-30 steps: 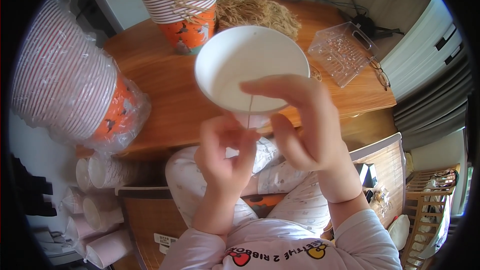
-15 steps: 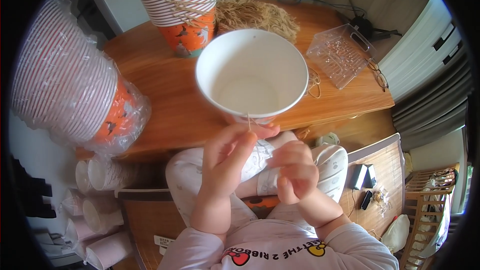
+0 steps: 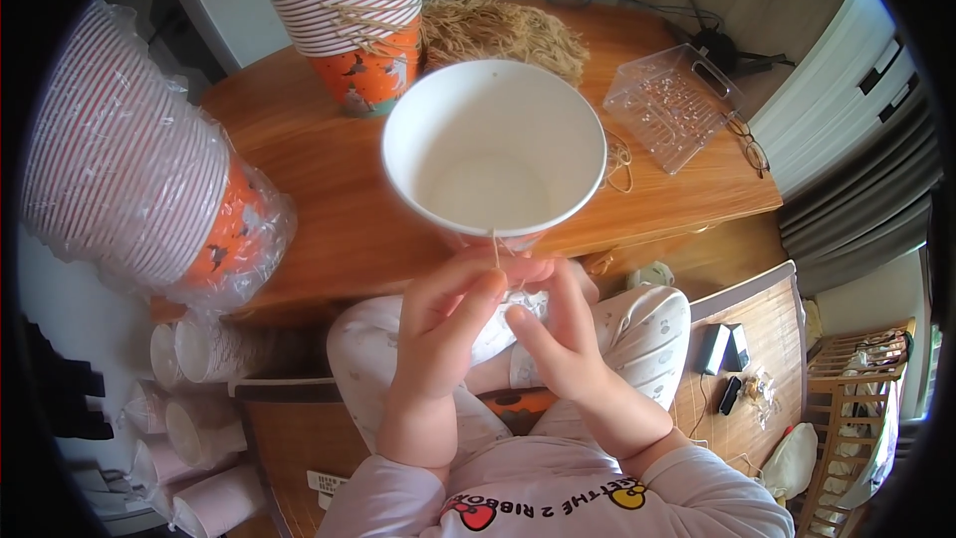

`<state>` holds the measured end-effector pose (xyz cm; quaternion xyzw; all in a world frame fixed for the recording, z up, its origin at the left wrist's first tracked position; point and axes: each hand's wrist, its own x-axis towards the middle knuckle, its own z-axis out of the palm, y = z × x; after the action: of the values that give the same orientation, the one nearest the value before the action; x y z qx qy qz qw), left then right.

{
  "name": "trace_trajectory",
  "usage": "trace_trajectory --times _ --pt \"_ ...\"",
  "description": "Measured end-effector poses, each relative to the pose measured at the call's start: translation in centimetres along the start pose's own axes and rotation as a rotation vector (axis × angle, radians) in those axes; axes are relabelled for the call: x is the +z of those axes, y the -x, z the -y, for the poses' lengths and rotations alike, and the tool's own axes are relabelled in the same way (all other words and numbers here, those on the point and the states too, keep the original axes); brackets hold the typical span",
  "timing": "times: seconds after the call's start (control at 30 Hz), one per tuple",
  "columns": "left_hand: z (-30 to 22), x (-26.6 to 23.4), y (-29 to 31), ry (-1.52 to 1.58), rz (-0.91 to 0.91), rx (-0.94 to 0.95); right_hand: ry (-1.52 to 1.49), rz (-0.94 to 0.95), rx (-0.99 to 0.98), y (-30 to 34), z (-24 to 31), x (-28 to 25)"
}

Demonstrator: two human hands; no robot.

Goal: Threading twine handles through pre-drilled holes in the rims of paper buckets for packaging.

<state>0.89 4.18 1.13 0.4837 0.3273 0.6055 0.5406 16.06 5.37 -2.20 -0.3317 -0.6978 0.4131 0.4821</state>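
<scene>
Pinches tight in the left hand [image 3: 438, 327] a thin cord [image 3: 495, 249] running up to the bucket [image 3: 438, 134], with the right hand [image 3: 566, 344] (thumb parted, hold unclear) just beside.

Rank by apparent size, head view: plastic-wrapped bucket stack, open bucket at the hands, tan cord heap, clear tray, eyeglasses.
Largest to smallest:
1. Plastic-wrapped bucket stack
2. Open bucket
3. Tan cord heap and clear tray: too alike to rank
4. Eyeglasses

Apparent only; nearness to the camera may affect this.
</scene>
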Motion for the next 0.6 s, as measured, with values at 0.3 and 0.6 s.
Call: trace_trajectory --times 0.3,0.6 --pt "0.7 0.1 -0.1 -0.188 -0.053 0.127 -0.362 0.108 0.207 1.1 1.4 -0.7" --pt "1.1 0.5 -0.4 -0.403 -0.198 0.252 -0.066 0.050 -0.155 1.0 4.0 -2.3"
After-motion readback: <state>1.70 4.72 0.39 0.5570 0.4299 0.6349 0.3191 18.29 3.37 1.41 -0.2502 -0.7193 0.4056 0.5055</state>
